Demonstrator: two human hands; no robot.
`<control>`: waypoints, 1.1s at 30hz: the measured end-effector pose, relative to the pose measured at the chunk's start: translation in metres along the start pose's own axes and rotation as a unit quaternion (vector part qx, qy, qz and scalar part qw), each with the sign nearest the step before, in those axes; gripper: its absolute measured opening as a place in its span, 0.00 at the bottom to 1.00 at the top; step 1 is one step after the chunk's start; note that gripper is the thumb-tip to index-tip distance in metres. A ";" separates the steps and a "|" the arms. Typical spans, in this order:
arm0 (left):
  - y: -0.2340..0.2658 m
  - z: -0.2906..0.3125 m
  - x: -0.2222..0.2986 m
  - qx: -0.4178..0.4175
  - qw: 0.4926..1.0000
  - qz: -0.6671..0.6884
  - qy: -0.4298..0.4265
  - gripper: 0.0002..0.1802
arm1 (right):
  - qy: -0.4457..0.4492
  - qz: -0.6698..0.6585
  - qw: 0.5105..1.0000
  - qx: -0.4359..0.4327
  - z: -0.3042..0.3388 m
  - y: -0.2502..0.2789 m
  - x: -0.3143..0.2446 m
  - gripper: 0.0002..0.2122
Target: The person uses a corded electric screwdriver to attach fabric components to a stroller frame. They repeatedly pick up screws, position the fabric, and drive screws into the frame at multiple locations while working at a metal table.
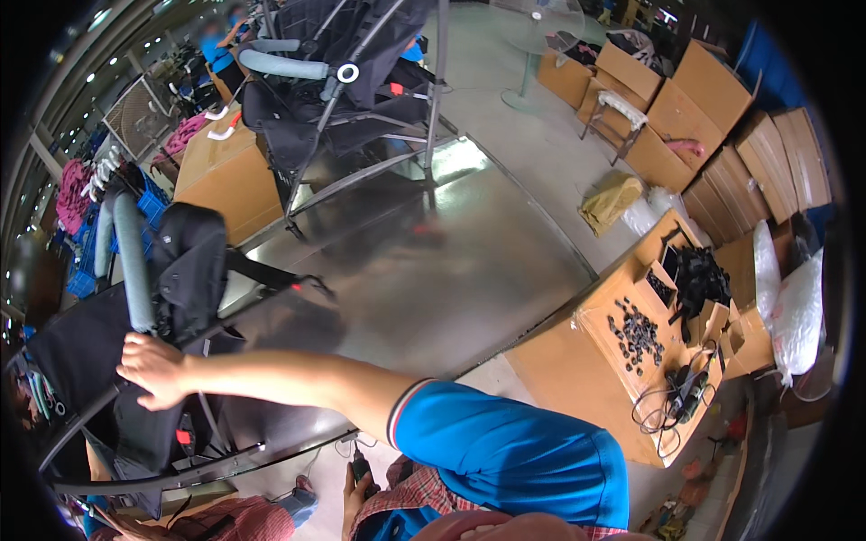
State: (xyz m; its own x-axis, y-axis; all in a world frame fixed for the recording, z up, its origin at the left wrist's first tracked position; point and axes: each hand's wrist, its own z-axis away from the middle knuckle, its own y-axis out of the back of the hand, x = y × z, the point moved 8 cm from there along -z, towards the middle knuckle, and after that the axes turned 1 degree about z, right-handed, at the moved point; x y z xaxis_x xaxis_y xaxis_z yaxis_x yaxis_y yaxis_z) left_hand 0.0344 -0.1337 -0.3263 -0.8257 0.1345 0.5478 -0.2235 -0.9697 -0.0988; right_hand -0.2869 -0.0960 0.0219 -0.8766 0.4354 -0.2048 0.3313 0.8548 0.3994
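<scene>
My right arm, in a blue sleeve, stretches across to the left. My right hand [155, 371] is closed around the frame of a black stroller [191, 261], just below the end of its grey foam-covered bar [133, 261]. The stroller lies at an angle along the edge of a shiny metal table [469, 261]; a black strap trails from it over the metal. Low in the view, close to my plaid apron, my left hand [354, 498] grips a dark power screwdriver [362, 467], bit upward. Its fingers are partly hidden.
Another black stroller [347, 99] stands at the table's far end. On the right, a cardboard box [559, 361] bears small black parts [637, 335], straps and a corded tool [690, 392]. A co-worker in plaid [225, 523] is at lower left. Cartons and a fan [532, 54] stand behind.
</scene>
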 end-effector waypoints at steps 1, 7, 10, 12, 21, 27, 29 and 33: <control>-0.008 -0.003 0.011 -0.014 0.999 -0.031 -0.008 0.43 | 0.057 -0.017 0.997 0.042 -0.002 0.005 0.023 0.24; -0.065 -0.009 0.000 -0.141 0.984 -0.107 -0.004 0.48 | -0.145 -0.132 0.980 0.039 0.200 0.124 -0.017 0.14; -0.098 -0.041 -0.041 -0.226 0.918 -0.322 -0.040 0.52 | -0.336 -0.067 0.939 0.012 0.388 0.167 -0.059 0.07; -0.135 -0.064 -0.071 -0.311 0.809 -0.481 -0.133 0.55 | -0.470 -0.106 0.875 0.046 0.514 0.179 -0.099 0.08; -0.220 -0.154 -0.253 -0.362 0.799 -0.464 0.122 0.54 | -0.870 0.072 0.480 0.084 0.893 0.209 -0.284 0.08; -0.237 -0.251 -0.333 -0.271 0.873 -0.326 0.242 0.50 | -0.917 0.094 0.384 0.060 1.078 0.145 -0.295 0.09; -0.240 -0.275 -0.351 -0.266 0.890 -0.262 0.260 0.53 | -0.925 0.101 0.364 0.048 1.133 0.129 -0.284 0.09; -0.230 -0.320 -0.372 -0.238 0.902 -0.236 0.271 0.53 | -0.924 0.115 0.355 0.088 1.238 0.115 -0.230 0.11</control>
State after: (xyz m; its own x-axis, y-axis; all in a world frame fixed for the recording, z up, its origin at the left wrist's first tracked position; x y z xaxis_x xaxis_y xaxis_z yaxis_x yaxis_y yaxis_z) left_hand 0.2273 0.1041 -0.7736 -0.6836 0.7147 0.1483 -0.7073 -0.5984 -0.3762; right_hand 0.3848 0.2518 -0.9908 0.8515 -0.1965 -0.4861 0.4785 0.6702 0.5673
